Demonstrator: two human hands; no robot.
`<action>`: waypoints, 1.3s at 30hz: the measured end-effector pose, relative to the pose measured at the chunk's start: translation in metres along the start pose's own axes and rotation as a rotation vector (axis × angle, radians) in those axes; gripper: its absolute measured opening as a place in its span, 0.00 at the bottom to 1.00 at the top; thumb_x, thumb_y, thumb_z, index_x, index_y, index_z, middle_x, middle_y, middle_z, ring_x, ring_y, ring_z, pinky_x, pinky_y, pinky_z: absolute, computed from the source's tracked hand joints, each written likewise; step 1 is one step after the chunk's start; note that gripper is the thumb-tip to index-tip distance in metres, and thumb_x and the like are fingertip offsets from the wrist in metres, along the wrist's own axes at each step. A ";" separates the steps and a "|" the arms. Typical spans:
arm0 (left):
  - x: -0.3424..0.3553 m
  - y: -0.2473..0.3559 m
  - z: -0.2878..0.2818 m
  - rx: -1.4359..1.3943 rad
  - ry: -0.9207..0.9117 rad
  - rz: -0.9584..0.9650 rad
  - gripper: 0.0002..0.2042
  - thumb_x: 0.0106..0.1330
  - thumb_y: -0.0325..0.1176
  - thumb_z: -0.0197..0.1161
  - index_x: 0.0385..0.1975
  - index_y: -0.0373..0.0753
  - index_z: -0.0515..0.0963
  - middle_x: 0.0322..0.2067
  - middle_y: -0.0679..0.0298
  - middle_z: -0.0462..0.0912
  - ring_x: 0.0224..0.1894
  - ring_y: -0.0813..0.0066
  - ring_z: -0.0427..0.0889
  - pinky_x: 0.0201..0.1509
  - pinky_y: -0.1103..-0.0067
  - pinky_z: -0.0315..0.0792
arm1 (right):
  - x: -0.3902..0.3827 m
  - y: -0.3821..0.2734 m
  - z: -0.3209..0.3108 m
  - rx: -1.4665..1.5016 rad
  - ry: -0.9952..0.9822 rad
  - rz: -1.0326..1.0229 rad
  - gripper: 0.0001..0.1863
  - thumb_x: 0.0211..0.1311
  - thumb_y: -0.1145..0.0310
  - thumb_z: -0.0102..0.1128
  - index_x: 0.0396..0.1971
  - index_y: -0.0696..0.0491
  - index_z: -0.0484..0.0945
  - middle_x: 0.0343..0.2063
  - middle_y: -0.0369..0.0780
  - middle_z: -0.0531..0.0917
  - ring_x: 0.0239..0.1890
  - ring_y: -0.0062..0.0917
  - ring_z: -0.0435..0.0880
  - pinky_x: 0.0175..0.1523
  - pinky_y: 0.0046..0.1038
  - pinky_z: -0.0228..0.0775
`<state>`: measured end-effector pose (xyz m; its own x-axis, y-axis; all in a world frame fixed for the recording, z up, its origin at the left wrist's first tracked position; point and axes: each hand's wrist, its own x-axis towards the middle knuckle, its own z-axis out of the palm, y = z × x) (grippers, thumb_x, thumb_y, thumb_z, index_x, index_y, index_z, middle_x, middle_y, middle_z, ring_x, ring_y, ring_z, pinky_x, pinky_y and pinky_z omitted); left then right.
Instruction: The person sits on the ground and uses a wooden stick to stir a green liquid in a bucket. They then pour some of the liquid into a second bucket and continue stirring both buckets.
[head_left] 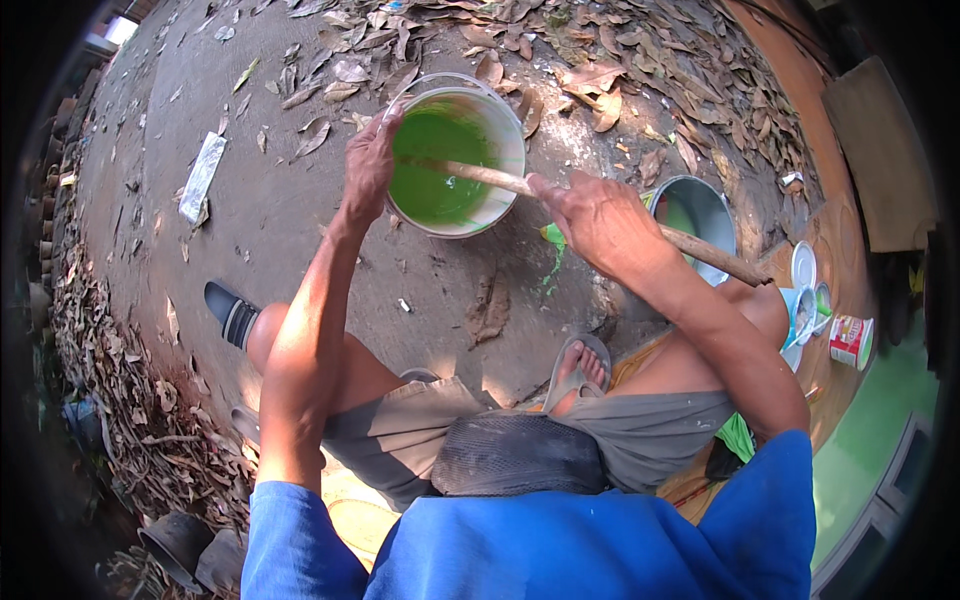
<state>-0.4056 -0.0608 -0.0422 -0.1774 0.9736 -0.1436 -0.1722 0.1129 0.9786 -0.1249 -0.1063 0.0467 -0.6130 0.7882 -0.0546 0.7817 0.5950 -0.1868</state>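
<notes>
A white plastic bucket [507, 135] stands on the ground ahead of me, partly filled with green paint [440, 195]. My left hand [371, 163] is closed on the bucket's left rim. In my right hand [600, 217] is a long wooden stick [480, 176], held around its middle. The stick's far end dips into the green paint, and its tip is hidden there. Its other end slants down to the right, above my right knee.
A grey metal can [727, 225] with green inside stands right of the bucket. Small paint tubs [800, 312] and a red-and-white can [850, 341] sit farther right by a green wall [870, 450]. Dry leaves [595, 85] litter the ground beyond; a white strip [203, 177] lies at left.
</notes>
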 end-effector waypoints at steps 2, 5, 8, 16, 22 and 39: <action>0.007 -0.012 0.003 -0.033 -0.025 0.004 0.18 0.69 0.45 0.57 0.45 0.36 0.80 0.31 0.70 0.81 0.29 0.87 0.75 0.31 0.86 0.71 | -0.008 -0.003 0.005 0.034 -0.062 -0.021 0.16 0.63 0.65 0.52 0.51 0.46 0.76 0.25 0.47 0.77 0.29 0.43 0.81 0.35 0.43 0.74; 0.004 -0.008 -0.009 0.000 0.025 -0.055 0.18 0.69 0.45 0.57 0.45 0.37 0.80 0.32 0.69 0.82 0.30 0.85 0.76 0.32 0.86 0.72 | -0.010 0.005 -0.007 0.028 -0.158 0.051 0.16 0.64 0.64 0.52 0.51 0.46 0.77 0.26 0.47 0.77 0.30 0.43 0.80 0.36 0.42 0.74; 0.006 -0.011 -0.009 0.090 -0.059 -0.084 0.20 0.69 0.48 0.56 0.49 0.37 0.76 0.38 0.66 0.80 0.36 0.81 0.78 0.38 0.82 0.74 | -0.010 0.015 -0.003 -0.005 -0.001 0.019 0.14 0.67 0.66 0.43 0.40 0.55 0.79 0.23 0.50 0.79 0.25 0.44 0.82 0.30 0.42 0.74; -0.002 0.002 -0.010 0.142 0.010 -0.070 0.23 0.67 0.52 0.56 0.49 0.37 0.76 0.39 0.64 0.80 0.38 0.78 0.77 0.40 0.81 0.74 | -0.005 0.014 -0.002 -0.013 0.041 0.058 0.14 0.67 0.67 0.43 0.42 0.54 0.78 0.24 0.50 0.80 0.27 0.43 0.83 0.32 0.41 0.75; -0.010 0.012 -0.015 0.125 0.036 -0.082 0.23 0.67 0.52 0.56 0.49 0.38 0.77 0.39 0.65 0.80 0.37 0.79 0.77 0.40 0.81 0.75 | -0.004 0.003 0.001 0.029 -0.046 0.004 0.17 0.64 0.64 0.51 0.52 0.45 0.76 0.27 0.48 0.78 0.32 0.42 0.81 0.38 0.42 0.73; -0.011 -0.008 0.014 0.054 0.080 0.044 0.16 0.70 0.43 0.57 0.45 0.36 0.80 0.27 0.73 0.79 0.27 0.89 0.71 0.28 0.86 0.67 | -0.021 0.020 -0.028 -0.088 -0.073 0.143 0.13 0.63 0.67 0.49 0.44 0.52 0.78 0.25 0.50 0.80 0.30 0.45 0.81 0.36 0.43 0.74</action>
<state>-0.3884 -0.0699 -0.0465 -0.2611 0.9591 -0.1096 -0.1108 0.0831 0.9904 -0.0935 -0.1062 0.0720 -0.4989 0.8542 -0.1464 0.8667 0.4915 -0.0856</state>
